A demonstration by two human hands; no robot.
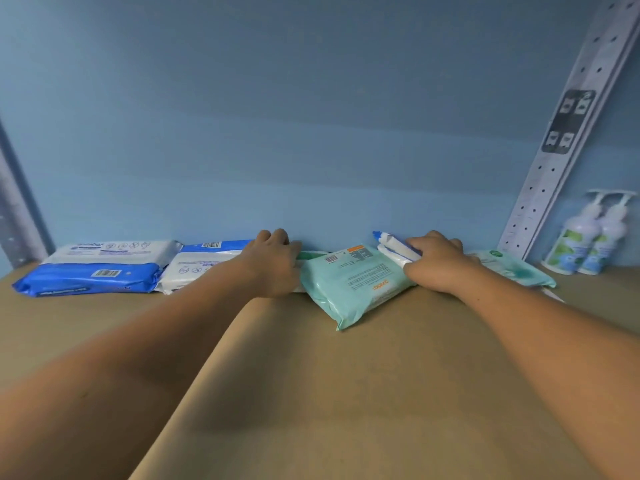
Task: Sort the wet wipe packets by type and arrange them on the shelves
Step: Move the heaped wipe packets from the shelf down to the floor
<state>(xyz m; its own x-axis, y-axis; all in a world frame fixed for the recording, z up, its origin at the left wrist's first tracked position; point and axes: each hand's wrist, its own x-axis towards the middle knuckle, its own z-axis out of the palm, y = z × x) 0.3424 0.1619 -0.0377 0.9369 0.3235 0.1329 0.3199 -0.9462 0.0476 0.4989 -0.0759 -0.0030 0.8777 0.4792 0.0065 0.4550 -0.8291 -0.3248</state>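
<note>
While sorting along the back of the shelf [311, 393], clearly mid-step: fishing a stray out of the wrong group. Right hand [440, 265], right of centre, fingers curled round a blue-white packet [398, 249], firm hold by the look of it. Packet tilted up, resting across the top of a mint packet [356, 282], far end poking toward the wall [311, 133]. Second mint packet [516, 268] just beside, further right, partly hidden behind the wrist.

Left hand [273, 261], centre frame, lying over the end of a white packet [201, 265], fingertips bent over the far edge and touching a thin green edge [313, 253] squeezed in between. Gripping or just pressing down, honestly can't tell from this angle. Blue stack [100, 268] at mid-left, two high, right up against the white packet.

So: blues and whites on the left, mints on the right, one blue-white sitting in mint territory.

Next move, best guess: lift the blue-white clear of the mint without dragging the mint along, carry leftward, set down by the white packet. Needs the left hand out of the way or holding the row steady. Soft floppy packs, so watch for sag and sliding. Bottles [585, 244] at far right by the upright [568, 133], well apart, no bother.
</note>
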